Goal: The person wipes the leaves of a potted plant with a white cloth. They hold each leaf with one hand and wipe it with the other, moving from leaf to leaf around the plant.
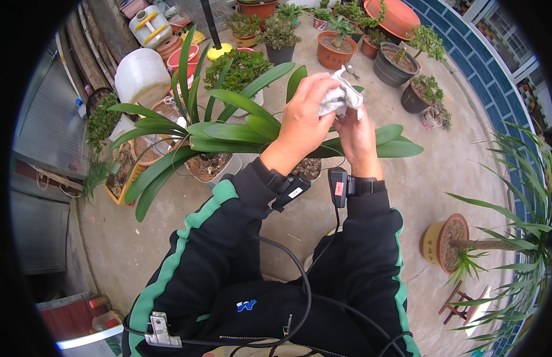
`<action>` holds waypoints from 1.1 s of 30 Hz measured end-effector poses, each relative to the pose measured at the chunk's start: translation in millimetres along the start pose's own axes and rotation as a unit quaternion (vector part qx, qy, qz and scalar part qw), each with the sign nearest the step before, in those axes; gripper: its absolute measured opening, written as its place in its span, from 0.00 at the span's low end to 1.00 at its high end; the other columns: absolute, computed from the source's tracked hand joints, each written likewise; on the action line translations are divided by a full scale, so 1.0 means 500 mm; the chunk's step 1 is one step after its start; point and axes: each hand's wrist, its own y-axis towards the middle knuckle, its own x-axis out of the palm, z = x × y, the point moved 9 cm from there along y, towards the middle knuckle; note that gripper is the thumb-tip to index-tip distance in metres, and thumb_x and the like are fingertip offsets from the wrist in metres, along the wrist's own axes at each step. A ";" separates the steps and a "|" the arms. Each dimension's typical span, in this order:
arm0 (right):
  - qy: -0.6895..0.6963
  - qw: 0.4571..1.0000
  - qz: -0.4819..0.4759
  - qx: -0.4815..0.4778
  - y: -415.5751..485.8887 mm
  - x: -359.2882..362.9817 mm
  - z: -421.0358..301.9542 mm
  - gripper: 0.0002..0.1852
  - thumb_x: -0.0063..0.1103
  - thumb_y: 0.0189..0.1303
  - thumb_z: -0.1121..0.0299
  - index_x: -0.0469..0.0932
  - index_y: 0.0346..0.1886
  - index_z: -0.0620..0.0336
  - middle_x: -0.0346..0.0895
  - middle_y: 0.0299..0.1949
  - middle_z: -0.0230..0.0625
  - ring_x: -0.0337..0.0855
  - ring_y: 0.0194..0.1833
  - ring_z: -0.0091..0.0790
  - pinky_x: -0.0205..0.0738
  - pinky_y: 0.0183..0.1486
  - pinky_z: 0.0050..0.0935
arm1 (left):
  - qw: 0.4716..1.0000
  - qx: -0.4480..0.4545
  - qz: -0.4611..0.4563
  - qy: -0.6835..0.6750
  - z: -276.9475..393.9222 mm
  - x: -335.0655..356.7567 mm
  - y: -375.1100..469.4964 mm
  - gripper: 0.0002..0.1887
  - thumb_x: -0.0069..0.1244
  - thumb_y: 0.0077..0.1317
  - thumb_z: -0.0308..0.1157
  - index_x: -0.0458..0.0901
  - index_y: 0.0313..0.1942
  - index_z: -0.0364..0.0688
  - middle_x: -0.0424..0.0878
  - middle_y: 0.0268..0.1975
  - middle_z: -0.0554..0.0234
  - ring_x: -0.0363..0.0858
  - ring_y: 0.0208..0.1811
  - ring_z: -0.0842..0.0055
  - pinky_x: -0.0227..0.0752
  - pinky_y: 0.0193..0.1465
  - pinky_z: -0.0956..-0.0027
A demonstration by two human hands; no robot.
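Observation:
A crumpled white cloth (pixel 340 97) is pinched between my two hands, above a potted plant with long, broad, strap-shaped green leaves (pixel 240 132). My left hand (pixel 302 118) grips the cloth from the left, fingers bent over its top. From below and the right, my right hand (pixel 357 138) presses against it, its fingertips partly hidden by the cloth. A green leaf tip shows just behind the cloth; whether a leaf lies inside the folds cannot be seen. Beneath my wrists is a pale pot of soil (pixel 308 168). To its left stands another pale pot (pixel 212 168) with strap-leaved foliage.
Potted succulents and a terracotta pot (pixel 334 56) line the far side. Dark pots (pixel 395 67) stand right, near a blue tiled wall (pixel 474 67). A white bucket (pixel 141 76) sits left. A yellow-brown pot (pixel 430 243) holds a spiky-leaved plant. Cables (pixel 305 285) cross my lap.

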 end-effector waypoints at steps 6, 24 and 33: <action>0.015 1.000 -0.025 0.007 -0.015 0.014 -0.007 0.29 0.36 0.81 0.46 0.64 0.74 0.53 0.71 0.68 0.31 0.72 0.66 0.33 0.68 0.66 0.41 | 0.987 0.016 -0.083 0.134 -0.012 0.048 -0.012 0.26 0.58 0.54 0.21 0.79 0.54 0.51 0.79 0.56 0.64 0.78 0.58 0.64 0.64 0.61 0.56; -0.012 1.000 0.016 0.023 -0.019 -0.014 -0.018 0.33 0.39 0.79 0.41 0.65 0.73 0.57 0.72 0.67 0.38 0.73 0.65 0.35 0.65 0.68 0.39 | 0.989 -0.070 -0.131 0.010 -0.073 0.076 -0.020 0.26 0.56 0.54 0.19 0.79 0.55 0.44 0.79 0.54 0.53 0.81 0.54 0.50 0.77 0.56 0.55; 0.047 0.998 0.023 -0.027 -0.020 -0.006 -0.041 0.38 0.28 0.78 0.35 0.69 0.68 0.61 0.73 0.66 0.37 0.73 0.66 0.36 0.64 0.69 0.39 | 0.989 -0.018 -0.073 -0.127 0.004 0.050 -0.008 0.26 0.59 0.55 0.17 0.78 0.56 0.40 0.80 0.56 0.57 0.81 0.58 0.64 0.75 0.61 0.65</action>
